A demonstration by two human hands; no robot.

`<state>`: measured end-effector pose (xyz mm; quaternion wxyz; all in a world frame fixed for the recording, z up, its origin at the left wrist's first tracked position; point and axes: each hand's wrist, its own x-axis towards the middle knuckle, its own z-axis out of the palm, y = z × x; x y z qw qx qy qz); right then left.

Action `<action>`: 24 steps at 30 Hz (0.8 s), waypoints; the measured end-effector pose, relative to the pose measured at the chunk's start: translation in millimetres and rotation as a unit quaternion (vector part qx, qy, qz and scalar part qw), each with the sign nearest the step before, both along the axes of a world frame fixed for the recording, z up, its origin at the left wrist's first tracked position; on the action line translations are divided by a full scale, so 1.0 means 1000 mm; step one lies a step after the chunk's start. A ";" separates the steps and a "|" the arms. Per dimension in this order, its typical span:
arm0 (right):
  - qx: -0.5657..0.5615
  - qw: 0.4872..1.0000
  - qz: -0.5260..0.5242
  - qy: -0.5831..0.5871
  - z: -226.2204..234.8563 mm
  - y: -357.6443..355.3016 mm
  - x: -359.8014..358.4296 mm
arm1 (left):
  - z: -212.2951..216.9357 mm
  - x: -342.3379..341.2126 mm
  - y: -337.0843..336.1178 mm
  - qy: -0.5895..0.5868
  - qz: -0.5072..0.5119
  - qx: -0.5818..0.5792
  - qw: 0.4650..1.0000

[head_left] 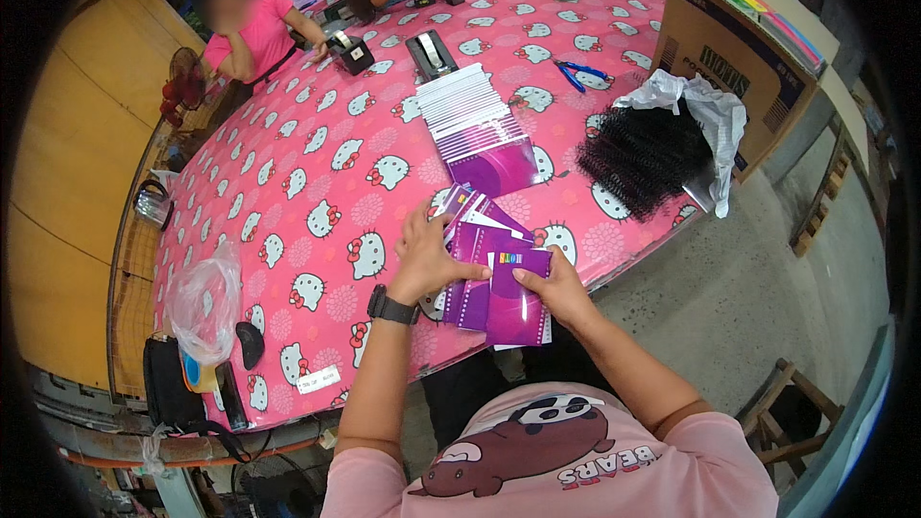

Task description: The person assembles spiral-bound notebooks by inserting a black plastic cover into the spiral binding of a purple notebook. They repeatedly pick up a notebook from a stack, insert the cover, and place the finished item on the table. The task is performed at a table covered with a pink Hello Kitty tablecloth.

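Note:
Near the table's front edge, my right hand (561, 290) grips a small stack of purple printed cards (518, 315), thumb on top. My left hand (425, 257) is closed on more purple cards (470, 283), its thumb reaching across them to the right-hand stack. Behind these, loose purple and white cards (465, 203) lie at angles, partly under my left fingers. Farther back is a long overlapping row of cards (470, 115), white edges showing, with a purple face at its near end. A bundle of black, tightly curled strands (638, 155) lies to the right on crumpled white wrapping (724, 115).
Tape dispensers (432, 56) and blue-handled pliers (581, 75) lie farther back. A tall open cardboard box (710, 48) stands right. A clear plastic bag (206, 302), a dark rounded object (249, 345) and a black pouch (171, 379) sit left. Other people (264, 34) sit across the pink table.

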<state>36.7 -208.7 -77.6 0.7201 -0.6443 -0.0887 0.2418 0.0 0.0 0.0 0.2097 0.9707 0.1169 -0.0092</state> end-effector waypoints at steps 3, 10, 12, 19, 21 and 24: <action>0.013 1.000 -0.010 -0.004 0.001 0.002 0.001 | -0.001 0.002 0.001 -0.043 -0.019 -0.030 0.998; -0.123 0.987 0.011 -0.103 0.009 -0.002 0.010 | 0.004 -0.007 -0.008 -0.102 -0.037 -0.073 0.991; -0.093 0.992 0.017 -0.085 0.008 -0.002 0.013 | 0.009 -0.009 -0.012 -0.104 -0.032 0.010 0.994; -0.042 0.999 0.026 -0.019 0.004 -0.005 0.015 | 0.006 -0.008 -0.012 -0.080 -0.033 0.028 0.996; -0.035 0.999 0.030 -0.004 0.010 -0.005 0.013 | 0.007 -0.004 -0.007 -0.075 -0.044 0.010 0.996; -0.009 1.000 0.026 -0.004 0.011 -0.005 0.013 | 0.016 0.003 -0.002 0.000 -0.048 -0.150 0.987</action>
